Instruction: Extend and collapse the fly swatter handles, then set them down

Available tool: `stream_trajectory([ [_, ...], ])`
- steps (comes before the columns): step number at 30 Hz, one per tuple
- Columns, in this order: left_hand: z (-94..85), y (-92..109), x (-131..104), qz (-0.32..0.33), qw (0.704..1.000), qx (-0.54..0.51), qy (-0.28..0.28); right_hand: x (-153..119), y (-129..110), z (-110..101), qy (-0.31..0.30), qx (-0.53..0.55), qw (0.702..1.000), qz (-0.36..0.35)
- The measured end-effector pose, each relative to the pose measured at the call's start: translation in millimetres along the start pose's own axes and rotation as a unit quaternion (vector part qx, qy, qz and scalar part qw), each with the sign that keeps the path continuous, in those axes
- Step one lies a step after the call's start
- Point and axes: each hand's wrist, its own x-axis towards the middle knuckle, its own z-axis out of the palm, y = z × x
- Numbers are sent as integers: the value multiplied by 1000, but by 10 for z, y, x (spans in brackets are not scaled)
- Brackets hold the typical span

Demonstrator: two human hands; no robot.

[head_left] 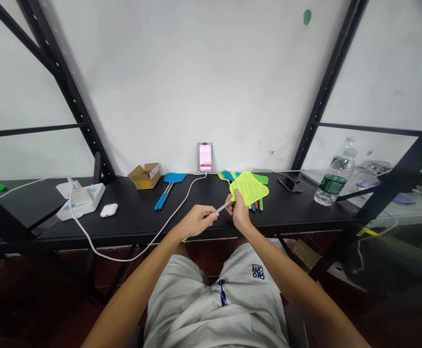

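Note:
A yellow-green fly swatter [250,188] with a perforated head is held above the front of the black table. My right hand [239,210] grips it where the head meets the metal rod, thumb on the lower left corner of the head. My left hand [197,221] is closed around the lower part of the thin rod, left of my right hand. Blue swatters [175,178] lie on the table to the left. Behind the held head, several more swatters [260,179] in green, blue and yellow lie partly hidden.
A lit phone [205,157] leans on the wall, its white cable looping over the table edge. Also there: an open cardboard box [145,177], white earbud case [108,210], power strip [84,200], dark phone [289,184], water bottle [334,179] and black table [131,212].

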Motion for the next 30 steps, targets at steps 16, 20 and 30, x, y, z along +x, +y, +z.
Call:
stream_trajectory([
  [16,-149,150,-54,24,988,145,39,42,-213,-63,-147,-36,984,98],
  [20,-163,114,-43,16,990,139,29,67,-179,-110,-155,-50,980,111],
  [30,-271,-1,-41,17,984,177,15,191,-142,-251,-100,-35,987,124],
])
